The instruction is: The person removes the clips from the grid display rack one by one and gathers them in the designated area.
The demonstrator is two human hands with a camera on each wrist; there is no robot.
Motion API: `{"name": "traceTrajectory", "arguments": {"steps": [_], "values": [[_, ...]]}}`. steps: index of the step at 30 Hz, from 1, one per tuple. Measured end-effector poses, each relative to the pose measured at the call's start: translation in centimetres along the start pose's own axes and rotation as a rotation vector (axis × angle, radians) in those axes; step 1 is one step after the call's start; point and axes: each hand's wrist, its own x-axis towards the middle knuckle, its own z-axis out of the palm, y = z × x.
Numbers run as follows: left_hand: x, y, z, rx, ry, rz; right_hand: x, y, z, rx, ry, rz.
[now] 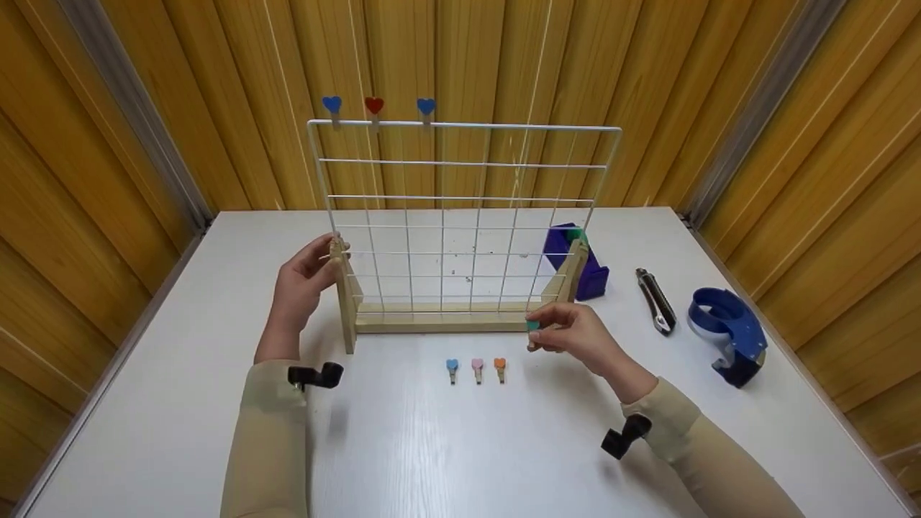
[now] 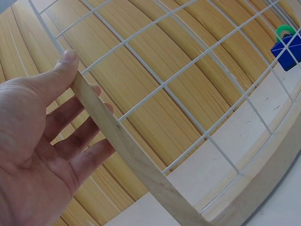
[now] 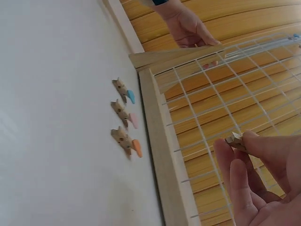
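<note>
My left hand (image 1: 296,284) grips the left wooden post (image 2: 123,141) of a stand with a white wire grid (image 1: 504,126). In the left wrist view its thumb lies on the front edge, the fingers reaching behind. My right hand (image 1: 579,337) pinches a small wooden clothespin (image 3: 236,141) with a green heart (image 1: 532,325), close in front of the stand's bottom bar (image 1: 446,324). On the table before the stand lie clothespins with a light blue heart (image 1: 452,365), a pink heart (image 1: 478,364) and an orange heart (image 1: 501,364). Clipped along the grid's top wire are two blue hearts (image 1: 332,105) and a red heart (image 1: 374,106).
Behind the stand's right post is a purple tape dispenser (image 1: 591,277) with green tape. Farther right on the white table (image 1: 403,446) lie a utility knife (image 1: 655,302) and a blue tape dispenser (image 1: 741,327). Wood-patterned walls (image 1: 245,86) enclose the table.
</note>
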Motion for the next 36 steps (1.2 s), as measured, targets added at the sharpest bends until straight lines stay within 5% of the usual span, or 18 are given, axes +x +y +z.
{"name": "traceTrajectory", "arguments": {"steps": [13, 26, 36], "values": [[0.0, -0.1, -0.1, 0.0, -0.003, -0.006, 0.1, 3.9, 2.0, -0.006, -0.031, 0.219], [0.0, -0.1, 0.0, -0.005, 0.005, 0.016, 0.0, 4.4, 2.5, -0.185, -0.023, 0.144], [0.0, -0.2, 0.0, 0.0, 0.003, 0.005, -0.1, 4.0, 2.5, -0.203, -0.002, 0.193]]}}
